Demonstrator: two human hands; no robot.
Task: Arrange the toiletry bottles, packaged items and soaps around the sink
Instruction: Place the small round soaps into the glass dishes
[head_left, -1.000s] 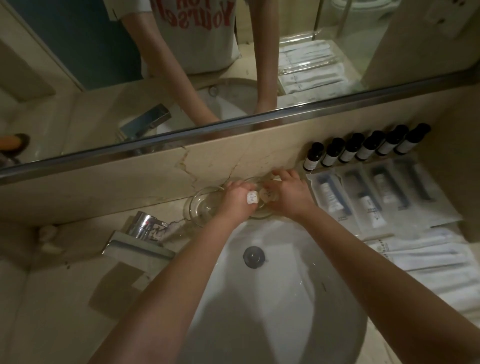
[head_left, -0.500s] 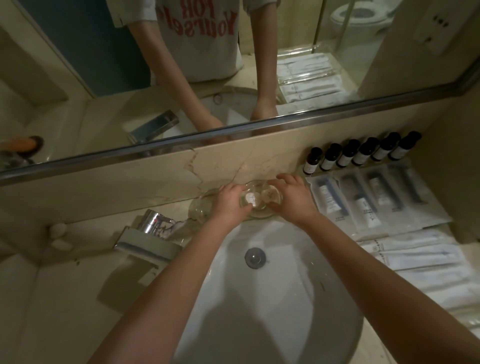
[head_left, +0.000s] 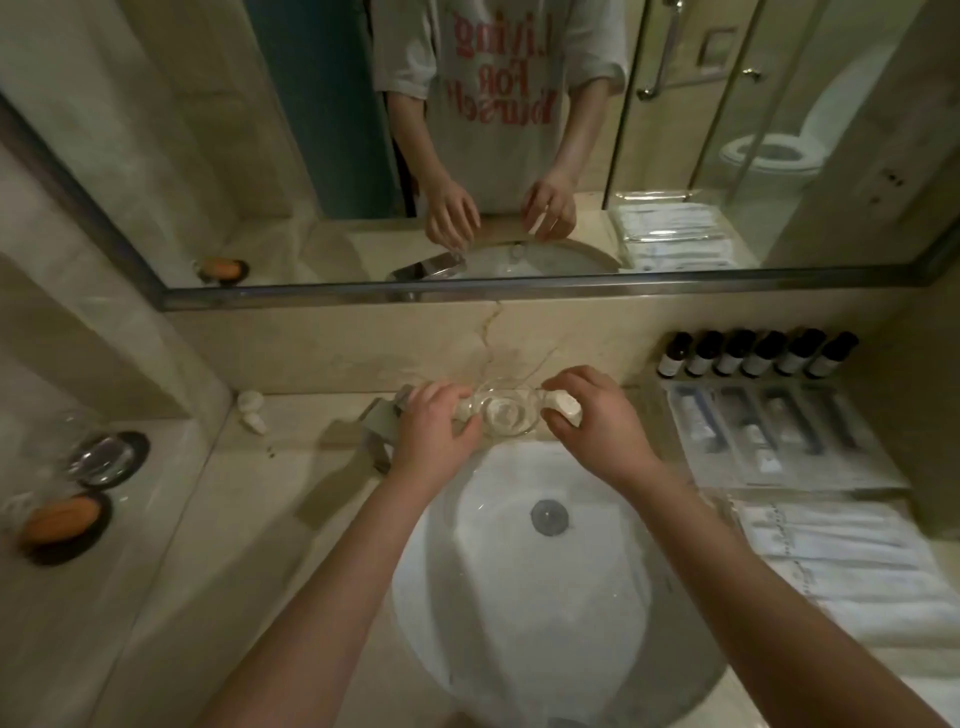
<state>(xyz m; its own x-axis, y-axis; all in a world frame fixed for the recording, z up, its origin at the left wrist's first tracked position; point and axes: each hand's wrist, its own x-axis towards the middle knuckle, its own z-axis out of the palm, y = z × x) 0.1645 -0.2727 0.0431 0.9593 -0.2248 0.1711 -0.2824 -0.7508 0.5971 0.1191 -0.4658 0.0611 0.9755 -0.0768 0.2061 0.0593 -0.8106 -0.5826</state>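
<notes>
left hand (head_left: 434, 434) curled on left rim of glass dish (head_left: 522, 430) | right hand (head_left: 605, 434) pinching small white soap (head_left: 565, 407) at right rim | dish on counter (head_left: 291, 467), far side of sink (head_left: 519, 613), round soap (head_left: 500, 415) inside

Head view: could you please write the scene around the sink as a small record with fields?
left hand: at the left rim of the glass dish, fingers curled; what they grip is unclear
right hand: pinches a small white soap beside the dish
in dish: one round pale soap
bottles: six dark, standing in a row at the back wall
packaged items: flat, in front of the bottles
far left: orange soap on a black dish
</notes>
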